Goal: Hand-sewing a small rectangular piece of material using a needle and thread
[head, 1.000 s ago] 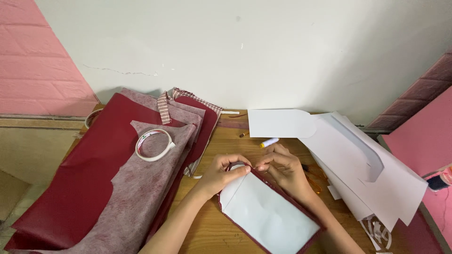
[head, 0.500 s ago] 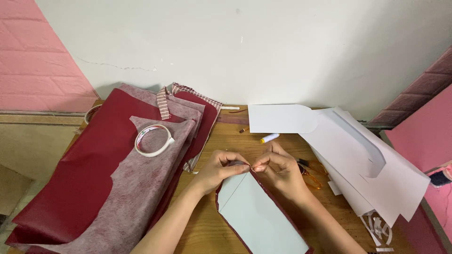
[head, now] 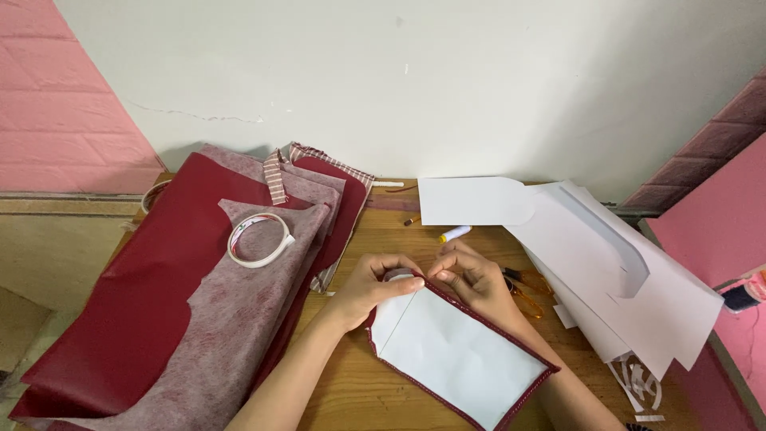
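Nearest the camera, a white paper piece (head: 455,351) lies on a dark red panel (head: 533,389) whose edge shows as a thin border around it, both flat on the wooden table (head: 359,391) and cut off at the bottom of the view. At its top corner both hands meet: the left hand (head: 369,286) has its fingers curled together over the rounded corner, pressing it down, and the right hand (head: 472,275) pinches thumb and forefinger together on the red edge just beside it – whether something small sits between those fingertips is hard to make out. Since only that corner is held, the paper could slide or skew on the panel if the left hand's pressure eases, and the edge would then fold unevenly. Orange-handled scissors (head: 523,289) are partly hidden behind the right hand, close enough to be knocked. Further off lie a white-and-yellow marker (head: 455,234), a stack of white paper sheets (head: 606,263) on the right, and on the left a roll of tape (head: 258,239) resting on grey and red fabric (head: 159,319) – the far layers overlap, so their count is unclear
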